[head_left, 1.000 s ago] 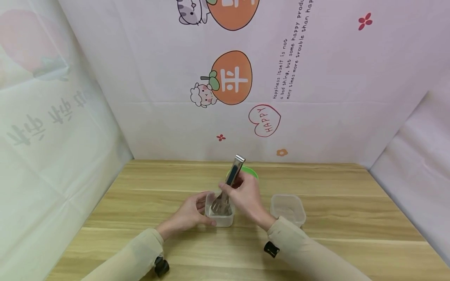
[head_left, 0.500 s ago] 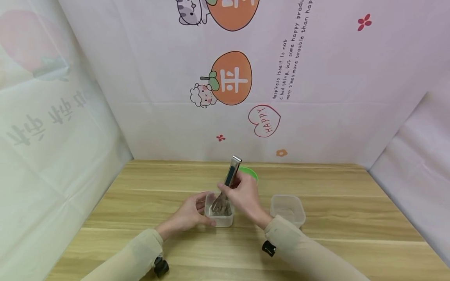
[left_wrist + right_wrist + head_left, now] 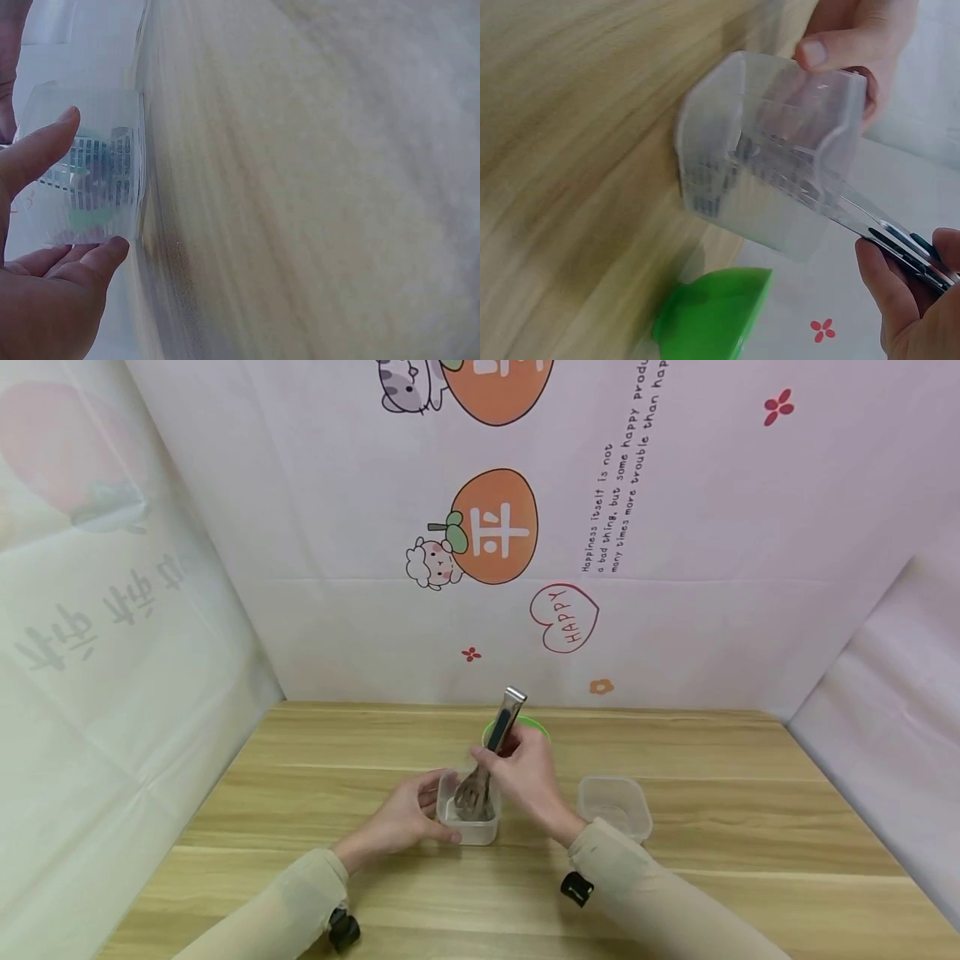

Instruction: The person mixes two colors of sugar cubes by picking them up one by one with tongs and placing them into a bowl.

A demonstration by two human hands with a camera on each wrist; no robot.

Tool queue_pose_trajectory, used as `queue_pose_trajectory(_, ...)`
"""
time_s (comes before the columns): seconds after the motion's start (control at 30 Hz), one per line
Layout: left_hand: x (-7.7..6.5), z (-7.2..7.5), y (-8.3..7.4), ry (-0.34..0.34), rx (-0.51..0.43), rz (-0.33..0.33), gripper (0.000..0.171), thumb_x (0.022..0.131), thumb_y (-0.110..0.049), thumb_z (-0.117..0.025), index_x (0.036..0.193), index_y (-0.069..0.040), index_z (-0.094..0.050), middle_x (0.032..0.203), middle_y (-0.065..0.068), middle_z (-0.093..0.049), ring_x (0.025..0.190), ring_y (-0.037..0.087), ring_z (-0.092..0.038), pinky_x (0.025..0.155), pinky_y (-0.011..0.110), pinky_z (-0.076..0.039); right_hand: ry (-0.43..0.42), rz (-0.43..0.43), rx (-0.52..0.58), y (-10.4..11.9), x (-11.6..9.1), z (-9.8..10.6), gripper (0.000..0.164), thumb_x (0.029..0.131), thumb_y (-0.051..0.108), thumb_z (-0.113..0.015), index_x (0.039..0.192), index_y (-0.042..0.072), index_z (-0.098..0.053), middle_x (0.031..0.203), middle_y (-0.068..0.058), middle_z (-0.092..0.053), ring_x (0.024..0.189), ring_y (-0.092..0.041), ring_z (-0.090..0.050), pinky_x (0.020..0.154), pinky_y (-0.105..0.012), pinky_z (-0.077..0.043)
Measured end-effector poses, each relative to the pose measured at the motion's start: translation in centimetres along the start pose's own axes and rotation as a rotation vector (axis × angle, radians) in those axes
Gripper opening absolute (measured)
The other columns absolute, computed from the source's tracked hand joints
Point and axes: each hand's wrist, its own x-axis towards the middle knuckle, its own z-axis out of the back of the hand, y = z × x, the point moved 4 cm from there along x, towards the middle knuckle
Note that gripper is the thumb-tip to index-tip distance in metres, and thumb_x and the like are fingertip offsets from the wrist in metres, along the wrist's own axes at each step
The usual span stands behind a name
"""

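My left hand (image 3: pixel 401 818) holds a small clear plastic container (image 3: pixel 478 834) upright on the table, thumb on the near side and fingers on the far side. In my right hand (image 3: pixel 528 777) is a pair of metal tongs (image 3: pixel 501 727) with dark grip inlays. They slant down with their tips inside the container. The right wrist view shows the two arms of the tongs (image 3: pixel 900 251) close together between thumb and fingers. Through the container's wall (image 3: pixel 45 105), the left wrist view shows a slotted pattern and blurred green tints; what lies at the tips is unclear.
A second clear container (image 3: pixel 615 806) stands to the right, beside my right forearm. Behind my right hand is a green bowl (image 3: pixel 712 315), partly hidden in the head view. A printed white cloth (image 3: pixel 360 635) hangs at the table's back edge.
The tongs' top end leaned left half a second ago and has swung back right and slightly up with my right hand. The left hand and the container have stayed in place.
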Motion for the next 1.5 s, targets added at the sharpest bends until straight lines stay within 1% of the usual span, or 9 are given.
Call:
queue_pose_trajectory(0.13, 0.0, 0.0, -0.2, -0.002, 0.000, 0.000, 0.100, 0.077, 0.000, -0.093, 0.158, 0.009, -0.035, 0.156, 0.027, -0.047, 0.142, 0.044, -0.048, 0.115, 0.043, -0.047, -0.030, 0.006, 0.012, 0.7, 0.4, 1.0, 0.015, 0.086, 0.005, -0.086, 0.083, 0.004, -0.072, 0.071, -0.003, -0.069, 0.063, -0.016, -0.063, 0.055, -0.025, -0.052)
queue_pose_trajectory(0.37, 0.0, 0.0, -0.3, -0.010, -0.025, 0.006, 0.101, 0.075, 0.004, -0.092, 0.157, 0.011, -0.034, 0.155, 0.029, -0.046, 0.141, 0.046, -0.048, 0.116, 0.045, -0.045, -0.056, -0.037, 0.153, 2.0, 1.6, 3.5, 0.013, 0.090, 0.002, -0.082, 0.090, -0.002, -0.070, 0.080, -0.014, -0.071, 0.070, -0.027, -0.071, 0.063, -0.034, -0.066)
queue_pose_trajectory(0.47, 0.0, -0.1, -0.4, -0.011, -0.031, 0.007, 0.101, 0.074, 0.004, -0.092, 0.157, 0.011, -0.035, 0.155, 0.029, -0.047, 0.142, 0.045, -0.048, 0.117, 0.044, -0.045, -0.084, -0.053, 0.180, 2.0, 2.4, 4.7, 0.014, 0.091, 0.003, -0.081, 0.093, -0.003, -0.069, 0.084, -0.015, -0.071, 0.073, -0.027, -0.072, 0.067, -0.036, -0.067)
queue_pose_trajectory(0.67, 0.0, -0.1, -0.2, -0.010, -0.029, 0.004, 0.101, 0.074, 0.005, -0.092, 0.156, 0.012, -0.034, 0.154, 0.028, -0.049, 0.142, 0.045, -0.047, 0.116, 0.043, -0.045, -0.168, -0.049, 0.198, 1.3, 4.1, 6.7, 0.015, 0.091, 0.002, -0.081, 0.093, -0.007, -0.068, 0.083, -0.015, -0.069, 0.068, -0.022, -0.071, 0.067, -0.038, -0.067)
queue_pose_trajectory(0.9, 0.0, -0.1, -0.3, -0.019, -0.032, 0.017, 0.102, 0.073, 0.005, -0.092, 0.157, 0.011, -0.034, 0.155, 0.028, -0.048, 0.142, 0.046, -0.047, 0.116, 0.044, -0.044, -0.203, -0.071, 0.146, 0.0, 5.5, 7.9, 0.019, 0.093, 0.007, -0.080, 0.097, -0.006, -0.067, 0.086, -0.014, -0.068, 0.070, -0.020, -0.071, 0.069, -0.039, -0.068)
queue_pose_trajectory(0.97, 0.0, -0.1, -0.3, -0.022, -0.027, 0.020, 0.102, 0.073, 0.005, -0.092, 0.157, 0.011, -0.034, 0.155, 0.028, -0.048, 0.142, 0.046, -0.047, 0.116, 0.043, -0.044, -0.202, -0.077, 0.123, -0.3, 5.8, 8.0, 0.019, 0.093, 0.008, -0.080, 0.096, -0.005, -0.067, 0.086, -0.014, -0.069, 0.070, -0.021, -0.070, 0.069, -0.040, -0.068)
queue_pose_trajectory(1.2, -0.2, -0.1, -0.6, -0.025, -0.014, 0.024, 0.102, 0.073, 0.004, -0.092, 0.157, 0.010, -0.035, 0.155, 0.027, -0.048, 0.142, 0.045, -0.047, 0.116, 0.042, -0.045, -0.200, -0.101, 0.032, -1.3, 6.5, 7.8, 0.018, 0.093, 0.011, -0.080, 0.094, -0.003, -0.068, 0.084, -0.013, -0.069, 0.071, -0.022, -0.069, 0.065, -0.033, -0.067)
queue_pose_trajectory(1.27, -0.2, 0.0, -0.7, -0.027, -0.012, 0.025, 0.102, 0.073, 0.004, -0.092, 0.157, 0.010, -0.034, 0.155, 0.026, -0.049, 0.142, 0.045, -0.048, 0.116, 0.042, -0.045, -0.207, -0.098, 0.020, -1.5, 6.7, 7.7, 0.018, 0.093, 0.011, -0.080, 0.094, -0.002, -0.068, 0.084, -0.013, -0.069, 0.071, -0.022, -0.068, 0.065, -0.035, -0.067)
queue_pose_trajectory(1.5, -0.2, -0.1, -0.5, -0.030, -0.008, 0.032, 0.103, 0.072, 0.006, -0.092, 0.157, 0.010, -0.034, 0.156, 0.029, -0.046, 0.142, 0.047, -0.047, 0.116, 0.044, -0.044, -0.245, -0.086, -0.055, -2.2, 6.7, 7.4, 0.017, 0.092, 0.013, -0.082, 0.089, 0.000, -0.070, 0.080, -0.011, -0.070, 0.064, -0.018, -0.065, 0.055, -0.023, -0.059)
